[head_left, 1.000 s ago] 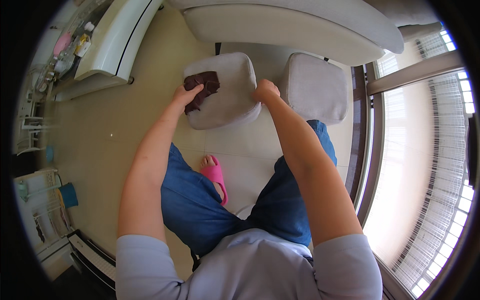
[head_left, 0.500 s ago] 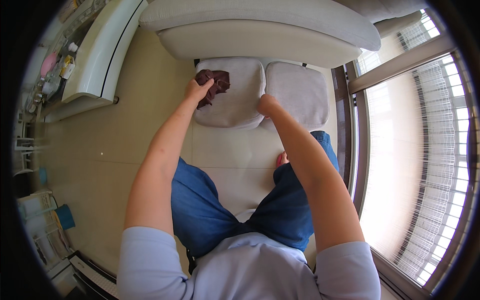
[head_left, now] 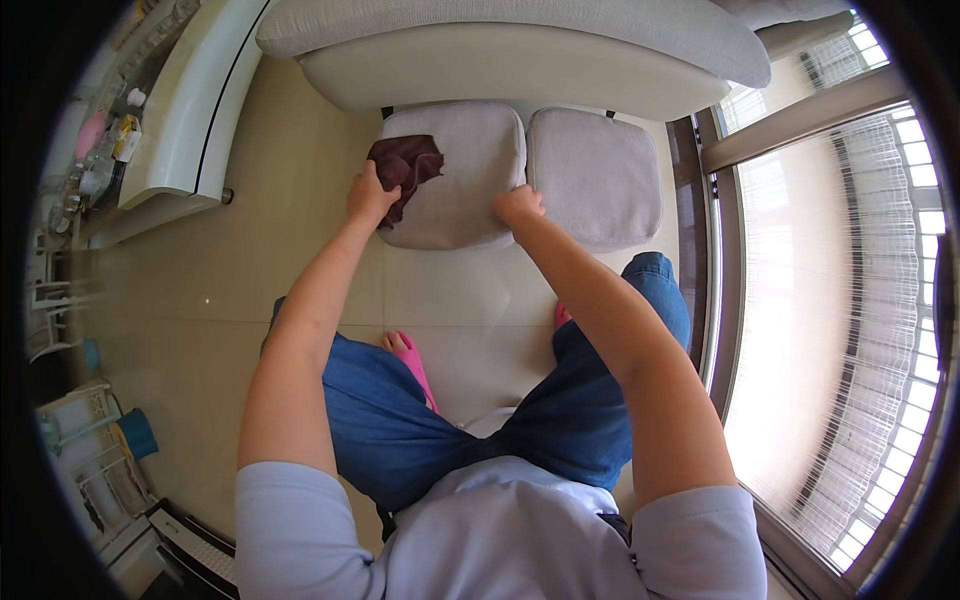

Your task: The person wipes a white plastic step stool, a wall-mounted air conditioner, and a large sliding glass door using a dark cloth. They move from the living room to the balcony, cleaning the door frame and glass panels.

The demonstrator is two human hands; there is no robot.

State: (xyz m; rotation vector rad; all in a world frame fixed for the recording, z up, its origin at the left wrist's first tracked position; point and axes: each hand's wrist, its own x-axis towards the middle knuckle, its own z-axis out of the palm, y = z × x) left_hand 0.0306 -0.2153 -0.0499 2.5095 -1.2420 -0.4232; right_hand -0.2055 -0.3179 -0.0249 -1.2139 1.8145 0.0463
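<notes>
Maroon cloth (head_left: 420, 160), crumpled, on L side of L grey fabric footstool (head_left: 470, 190); L hand (head_left: 373, 195) fingers grasping it. R hand (head_left: 519, 204) at same stool's R edge, fingers curled, grip can't tell. R footstool (head_left: 595, 170) adj.; sofa (head_left: 510, 70) beyond.

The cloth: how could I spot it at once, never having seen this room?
Start at the long pale sofa along the top. Just below sit two grey cushions; the cloth lies on the left cushion, in the person's left grip. It is dark maroon and crumpled, unlike the light cushions.
</notes>
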